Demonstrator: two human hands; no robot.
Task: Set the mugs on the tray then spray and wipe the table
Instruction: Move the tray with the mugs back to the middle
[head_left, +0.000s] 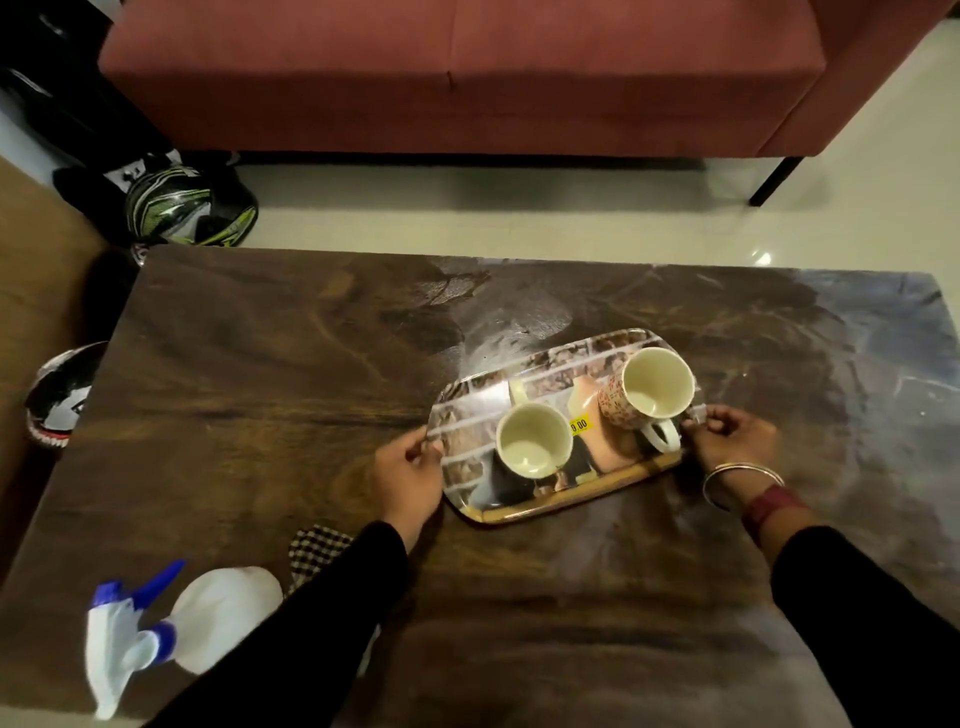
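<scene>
A shiny patterned tray (467, 410) lies on the dark wooden table (260, 405), right of centre. Two cream-lined mugs stand on it: a plain one (532, 440) at the left and a floral one (649, 389) at the right, its handle toward me. My left hand (410, 475) grips the tray's left end and my right hand (732, 439) grips its right end. A white spray bottle (156, 623) with a blue trigger lies at the table's near left. A checked cloth (317, 548) shows partly from under my left sleeve.
A red sofa (467, 78) stands beyond the table across a strip of pale floor. A green and black helmet (187, 205) rests on the floor at the far left, a second helmet (60, 397) by the table's left edge. Wet smears mark the table's far right.
</scene>
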